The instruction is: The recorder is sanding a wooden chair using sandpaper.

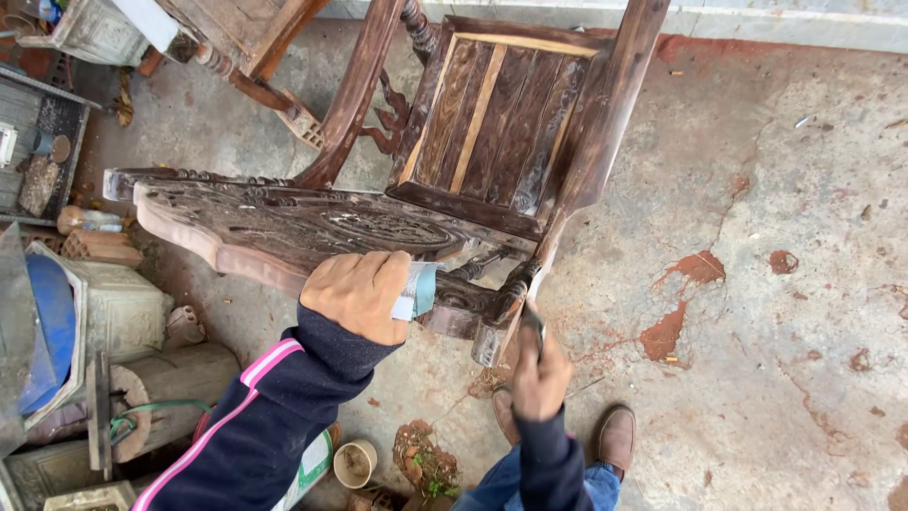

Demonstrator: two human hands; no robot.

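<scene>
Carved dark wooden chair (473,142) lies tipped on concrete floor (757,378), centre-far. Left hand (357,293): fingers wrapped over carved top rail, gripping folded sandpaper (417,290) against it. Right hand (539,374), near-centre, fingers closed on thin dark tool (534,326) touching chair post. Brown shoes (615,437) near.

Chair (492,132): dark wood, matt, grain raised and rough, paler strips between the seat boards.
Carved backrest (284,222): wood, dull, deeply cut, dusty grey-brown.
Folded sheet (416,291) under left hand (357,293): paper-like, matt, grey-white.
Tool (534,326) in right hand (541,374): thin, dark, material unclear.
Floor (757,378): concrete, rough, chipped to red patches.
Sleeve (274,416), lower left: navy cloth, pink stripe.
Shoe (617,437): brown, matt, leather-like.
</scene>
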